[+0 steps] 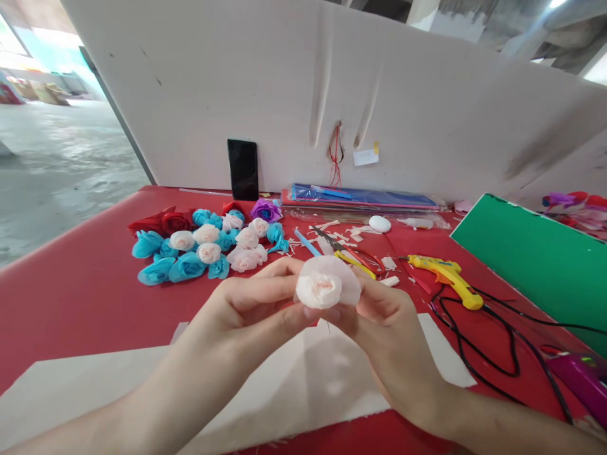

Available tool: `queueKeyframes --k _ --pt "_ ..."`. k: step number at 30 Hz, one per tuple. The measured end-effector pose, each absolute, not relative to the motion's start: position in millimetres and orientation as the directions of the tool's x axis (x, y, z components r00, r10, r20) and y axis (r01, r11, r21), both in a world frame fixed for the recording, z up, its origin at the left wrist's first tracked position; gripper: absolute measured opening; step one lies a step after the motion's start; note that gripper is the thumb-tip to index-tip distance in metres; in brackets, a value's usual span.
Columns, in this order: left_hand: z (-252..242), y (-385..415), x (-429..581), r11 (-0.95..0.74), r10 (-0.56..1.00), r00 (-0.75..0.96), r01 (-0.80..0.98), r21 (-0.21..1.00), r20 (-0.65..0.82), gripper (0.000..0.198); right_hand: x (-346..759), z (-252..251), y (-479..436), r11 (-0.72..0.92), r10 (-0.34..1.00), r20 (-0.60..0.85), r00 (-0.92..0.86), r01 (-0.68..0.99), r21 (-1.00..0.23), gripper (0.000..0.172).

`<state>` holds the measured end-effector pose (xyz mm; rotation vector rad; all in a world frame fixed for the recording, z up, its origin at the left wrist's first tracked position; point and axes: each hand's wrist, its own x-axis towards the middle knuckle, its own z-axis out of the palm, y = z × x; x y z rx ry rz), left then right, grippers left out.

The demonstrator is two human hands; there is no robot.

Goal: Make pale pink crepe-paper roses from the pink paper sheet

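A pale pink and white artificial rose is held up in the middle, with a thin petal standing out on its right side. My left hand pinches it from the left, thumb underneath and fingers behind. From the right my right hand grips the same rose, its thumb meeting the left thumb at the base. The far fingertips are partly hidden behind the flower. Below both hands lies a large cream sheet on the red tabletop.
Finished blue, white, red and purple flowers cluster at left. Beyond the hands are scissors, scraps and a blue pen. A yellow glue gun with black cable lies right, by a green board. A phone leans on the back panel.
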<state>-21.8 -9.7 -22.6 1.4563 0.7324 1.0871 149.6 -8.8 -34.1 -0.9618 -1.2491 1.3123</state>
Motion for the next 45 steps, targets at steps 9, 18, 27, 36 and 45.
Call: queueKeyframes --k 9,18,27,36,45 --pt "-19.2 -8.5 -18.6 -0.181 0.93 0.317 -0.049 0.982 0.187 0.019 150.9 -30.7 -13.7 0.078 0.976 0.095 -0.198 -0.089 -0.993 0.007" --pt "-28.9 -11.9 -23.1 0.023 0.929 0.36 -0.282 0.959 0.083 0.029 151.0 -31.5 -11.5 -0.03 0.972 0.029 -0.232 -0.249 -0.968 0.012" --pt "-21.6 -8.9 -17.4 -0.072 0.94 0.314 -0.206 0.976 0.135 0.014 149.7 -25.0 -13.0 -0.164 0.941 -0.035 -0.338 -0.36 -0.919 0.005" --pt "-22.2 -10.1 -16.7 -0.16 0.937 0.277 -0.2 0.967 0.212 0.031 148.8 -27.2 -15.8 -0.247 0.928 -0.112 -0.355 -0.363 -0.899 0.01" --pt "-16.1 -10.9 -11.1 -0.136 0.942 0.26 -0.287 0.948 0.213 0.034 148.5 -30.4 -18.5 -0.263 0.927 -0.135 -0.35 -0.348 -0.9 0.012"
